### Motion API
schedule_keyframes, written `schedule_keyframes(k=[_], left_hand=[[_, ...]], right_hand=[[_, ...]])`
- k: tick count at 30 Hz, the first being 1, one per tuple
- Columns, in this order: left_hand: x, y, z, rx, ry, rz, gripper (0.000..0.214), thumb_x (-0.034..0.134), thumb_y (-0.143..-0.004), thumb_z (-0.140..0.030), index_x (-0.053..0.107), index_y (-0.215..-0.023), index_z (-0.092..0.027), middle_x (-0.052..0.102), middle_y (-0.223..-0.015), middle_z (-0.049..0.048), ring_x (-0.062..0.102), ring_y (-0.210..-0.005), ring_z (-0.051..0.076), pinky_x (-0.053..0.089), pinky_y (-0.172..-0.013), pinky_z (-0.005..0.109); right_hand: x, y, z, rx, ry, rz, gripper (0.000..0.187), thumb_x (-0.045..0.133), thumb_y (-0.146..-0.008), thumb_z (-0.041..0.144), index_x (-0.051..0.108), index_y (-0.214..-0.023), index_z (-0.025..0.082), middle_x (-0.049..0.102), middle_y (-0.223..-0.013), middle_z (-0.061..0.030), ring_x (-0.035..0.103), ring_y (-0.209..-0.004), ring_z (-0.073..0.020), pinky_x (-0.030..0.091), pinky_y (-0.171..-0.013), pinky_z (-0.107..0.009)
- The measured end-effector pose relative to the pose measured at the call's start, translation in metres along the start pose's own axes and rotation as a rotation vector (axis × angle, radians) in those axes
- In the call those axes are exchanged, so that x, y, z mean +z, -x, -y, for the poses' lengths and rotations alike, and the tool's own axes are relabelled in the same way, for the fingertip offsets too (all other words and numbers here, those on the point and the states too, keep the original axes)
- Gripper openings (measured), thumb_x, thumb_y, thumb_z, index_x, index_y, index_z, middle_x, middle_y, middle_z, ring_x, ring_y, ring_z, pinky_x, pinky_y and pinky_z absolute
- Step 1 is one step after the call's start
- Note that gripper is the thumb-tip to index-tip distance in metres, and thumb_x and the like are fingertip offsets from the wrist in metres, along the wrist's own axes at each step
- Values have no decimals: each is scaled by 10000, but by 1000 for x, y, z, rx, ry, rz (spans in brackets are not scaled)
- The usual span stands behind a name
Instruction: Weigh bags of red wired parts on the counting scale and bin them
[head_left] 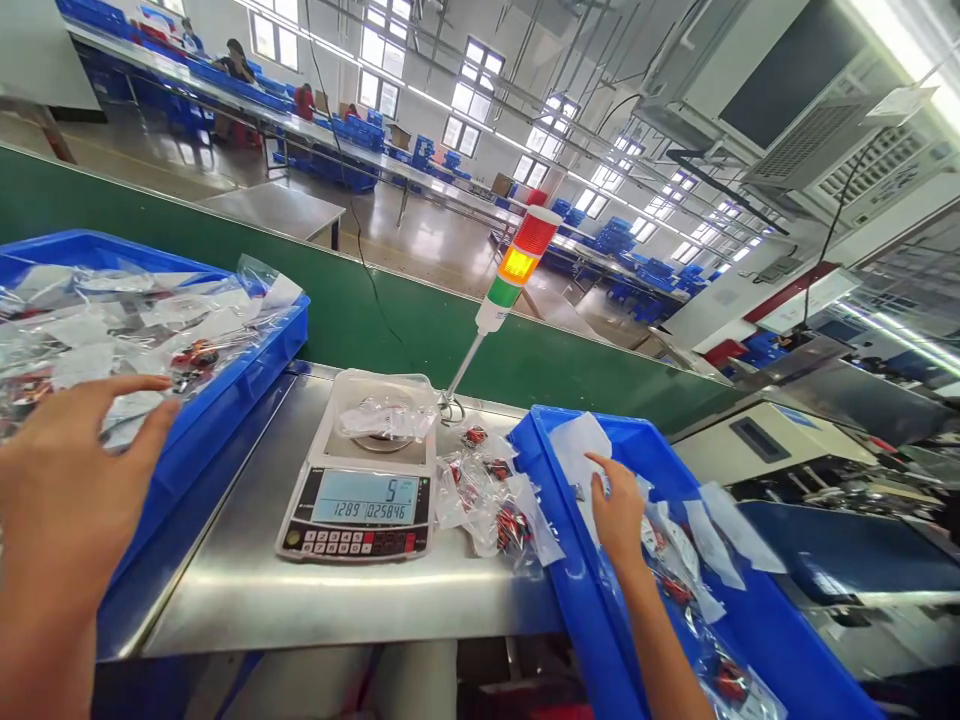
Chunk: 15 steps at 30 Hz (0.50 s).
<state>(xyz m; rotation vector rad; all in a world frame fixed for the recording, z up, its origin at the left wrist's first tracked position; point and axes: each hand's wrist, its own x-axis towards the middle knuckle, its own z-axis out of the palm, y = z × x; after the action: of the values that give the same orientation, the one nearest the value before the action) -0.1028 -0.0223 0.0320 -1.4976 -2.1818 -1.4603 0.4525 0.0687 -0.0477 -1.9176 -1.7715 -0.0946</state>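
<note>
- The right hand [619, 510] reaches into the blue plastic tray [570, 560] at lower right, its fingers close together among clear plastic bags [675, 570] of red parts; whether they pinch anything cannot be told.
- The left hand [67, 490] sits at the near side of the second blue tray [225, 400] at left, thumb and fingers spread apart above a heap of bags [142, 330].
- Between the trays, on a steel bench [300, 600], a digital counting scale [360, 510] reads 5, with one bag [386, 410] on its pan.
- Loose bags [487, 510] lie just right of the scale.
- A stack light [517, 265] rises behind them at centre.
</note>
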Motion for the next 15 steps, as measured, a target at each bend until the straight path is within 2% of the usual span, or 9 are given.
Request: schedule_keyframes(k=[1, 3, 4, 6, 9, 12, 15], left_hand=[[10, 6, -7, -7, 1, 0, 404, 494, -895, -595, 699, -1037, -277, 746, -1132, 48, 650, -1179, 369, 475, -1044, 557], [32, 19, -22, 45, 60, 130, 404, 501, -895, -600, 712, -987, -268, 767, -1059, 35, 711, -1027, 320, 540, -972, 492], [43, 25, -30, 95, 121, 216, 399, 494, -910, -595, 708, -981, -266, 768, -1056, 31, 714, -1014, 300, 553, -961, 466], [61, 35, -45, 201, 229, 328, 383, 482, -945, -574, 695, -986, -258, 763, -1071, 37, 707, -1039, 278, 559, -981, 438], [80, 45, -60, 339, 290, 399, 354, 458, -997, -521, 684, -992, -250, 755, -1098, 56, 686, -1107, 272, 550, -1016, 433], [91, 47, -68, 409, 281, 428, 328, 445, -1020, -467, 679, -991, -240, 752, -1094, 68, 671, -1137, 272, 562, -996, 424], [98, 46, -73, 442, 269, 430, 316, 438, -1026, -432, 675, -990, -226, 746, -1085, 75, 665, -1136, 272, 568, -982, 424]], right_hand=[[-7, 4, -31, 139, 102, -15, 547, 320, -953, 364, 602, -1356, 126, 632, -1397, -188, 539, -1342, -304, 370, -1166, -514], [-17, 18, -81, 323, 231, -14, 636, 323, -929, 438, 554, -1396, 73, 590, -1414, -253, 497, -1380, -377, 345, -1154, -594], [-19, 27, -99, 371, 264, 3, 656, 339, -918, 478, 555, -1398, 86, 592, -1402, -256, 495, -1378, -404, 354, -1131, -629], [-18, 46, -121, 436, 324, 60, 623, 382, -899, 531, 598, -1365, 177, 629, -1359, -200, 534, -1344, -405, 410, -1076, -637], [-11, 70, -134, 454, 389, 146, 524, 445, -889, 500, 649, -1296, 241, 652, -1329, -155, 614, -1257, -387, 491, -996, -597], [-5, 82, -138, 427, 448, 193, 476, 451, -912, 422, 644, -1289, 203, 615, -1372, -205, 657, -1189, -412, 527, -936, -597], [-3, 85, -138, 389, 499, 207, 411, 382, -963, 310, 650, -1219, 133, 627, -1311, -262, 703, -1095, -409, 552, -880, -571]])
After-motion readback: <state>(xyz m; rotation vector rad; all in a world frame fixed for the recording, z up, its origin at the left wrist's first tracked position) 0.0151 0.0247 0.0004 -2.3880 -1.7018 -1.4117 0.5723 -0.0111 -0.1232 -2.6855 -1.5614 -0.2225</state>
